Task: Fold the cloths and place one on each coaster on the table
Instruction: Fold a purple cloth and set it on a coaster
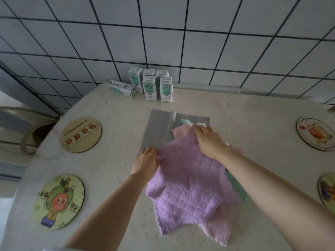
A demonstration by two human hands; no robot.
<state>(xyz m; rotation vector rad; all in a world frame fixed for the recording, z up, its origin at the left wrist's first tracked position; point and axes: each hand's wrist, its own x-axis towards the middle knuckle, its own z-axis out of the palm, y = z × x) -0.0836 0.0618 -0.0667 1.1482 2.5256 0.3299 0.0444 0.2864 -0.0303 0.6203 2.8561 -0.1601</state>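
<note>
Holding a purple cloth [184, 189] over a grey cloth [159, 127] at centre frame.
Left hand [146, 161] pinches its left corner; right hand [211, 140] grips its upper corner.

the pile of cloths [157, 129], with the purple cloth [184, 192] on top, fills the middle of the table [116, 113]. both forearms [108, 205] cross the lower frame. bare table lies between the pile and the coasters at left [81, 134], also toward the coasters at right [316, 134]. milk cartons [150, 86] stand at upper centre, near the wall.
</note>
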